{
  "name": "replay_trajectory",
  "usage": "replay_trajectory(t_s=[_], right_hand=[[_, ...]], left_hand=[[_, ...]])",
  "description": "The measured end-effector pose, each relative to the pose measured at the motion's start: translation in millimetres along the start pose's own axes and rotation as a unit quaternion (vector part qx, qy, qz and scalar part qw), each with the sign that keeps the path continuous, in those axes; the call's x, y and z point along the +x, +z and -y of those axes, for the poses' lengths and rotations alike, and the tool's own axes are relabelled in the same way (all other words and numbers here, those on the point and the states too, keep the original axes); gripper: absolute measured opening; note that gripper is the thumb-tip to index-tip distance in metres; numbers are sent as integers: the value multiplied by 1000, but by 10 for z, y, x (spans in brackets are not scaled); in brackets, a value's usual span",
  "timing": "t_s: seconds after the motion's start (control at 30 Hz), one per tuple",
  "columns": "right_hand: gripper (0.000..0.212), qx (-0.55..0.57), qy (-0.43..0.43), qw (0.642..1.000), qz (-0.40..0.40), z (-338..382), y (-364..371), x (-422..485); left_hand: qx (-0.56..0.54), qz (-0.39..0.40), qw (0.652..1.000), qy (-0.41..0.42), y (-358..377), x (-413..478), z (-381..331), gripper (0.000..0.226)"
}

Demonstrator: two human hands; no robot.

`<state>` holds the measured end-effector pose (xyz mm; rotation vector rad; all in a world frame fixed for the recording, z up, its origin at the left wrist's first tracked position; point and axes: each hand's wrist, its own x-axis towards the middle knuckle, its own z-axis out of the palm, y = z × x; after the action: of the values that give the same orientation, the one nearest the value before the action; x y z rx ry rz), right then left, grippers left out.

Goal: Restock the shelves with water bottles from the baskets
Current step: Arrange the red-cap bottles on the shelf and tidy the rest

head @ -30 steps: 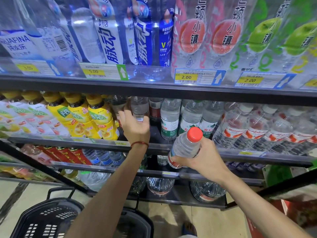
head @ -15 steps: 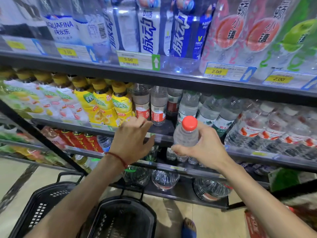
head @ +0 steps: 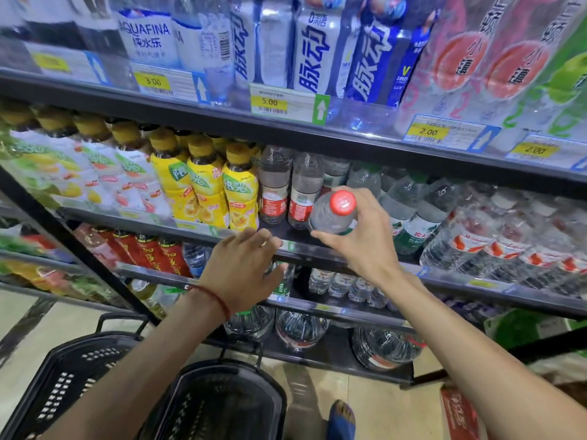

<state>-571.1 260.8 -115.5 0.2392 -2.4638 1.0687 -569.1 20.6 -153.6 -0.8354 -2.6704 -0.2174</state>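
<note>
Shelving one red-capped water bottle (head: 332,214) onto the middle shelf (head: 305,252).
Head view: my right hand (head: 365,246) has its grip wrapped round it, just above the shelf's front edge. My left hand (head: 244,268), grip loose and empty, is at that edge. Next, I judge, stand it before the two red-labelled bottles (head: 273,192) there. Two baskets (head: 60,389) sit below the shelf.

Cropped at bottom: black perforated plastic baskets (head: 63,385). Blurred past reading: far-left yellow price tag (head: 52,61). Hidden behind right hand (head: 365,246): lower body of clear red-capped water bottle (head: 330,214).
</note>
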Motion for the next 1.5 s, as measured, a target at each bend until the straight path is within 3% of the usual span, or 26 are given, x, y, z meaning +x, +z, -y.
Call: replay_trajectory(t_s=[0.33, 0.53, 0.73, 0.93, 1.5], right_hand=[[81, -100, 30, 995, 3, -208, 342, -50], [79, -83, 58, 995, -13, -221, 338, 14], [59, -103, 87, 989, -57, -264, 351, 89], [73, -194, 67, 974, -96, -214, 403, 29], [67, -150, 120, 972, -133, -157, 413, 66]], left_hand=[[-16, 17, 999, -24, 39, -69, 22, 42], [-28, 53, 997, -38, 102, -97, -18, 32], [-40, 50, 997, -35, 155, -79, -106, 34], [-67, 44, 996, -41, 180, -97, -161, 32], [-125, 64, 989, -47, 294, -84, -220, 34]])
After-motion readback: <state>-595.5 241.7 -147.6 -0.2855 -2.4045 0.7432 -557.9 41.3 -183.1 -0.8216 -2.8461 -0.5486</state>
